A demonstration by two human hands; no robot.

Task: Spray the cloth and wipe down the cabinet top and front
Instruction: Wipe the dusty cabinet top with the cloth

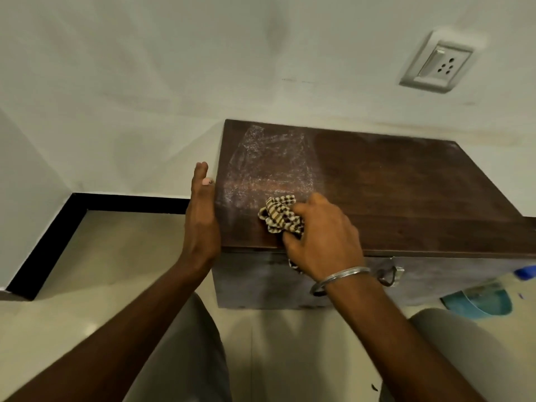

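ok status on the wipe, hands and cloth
Right hand shut on checked cloth, on cabinet top near front edge. Left hand open, flat against cabinet's left side. Nothing in the way.

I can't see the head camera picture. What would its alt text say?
A right hand presses a bunched checked cloth onto a dusty dark wooden cabinet top, while the flat left hand rests against its left edge.

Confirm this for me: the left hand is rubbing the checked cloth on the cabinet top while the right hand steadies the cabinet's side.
The hands are swapped. In the head view, the right hand holds the checked cloth on the cabinet top, near its front edge, and the left hand lies flat against the cabinet's left side.
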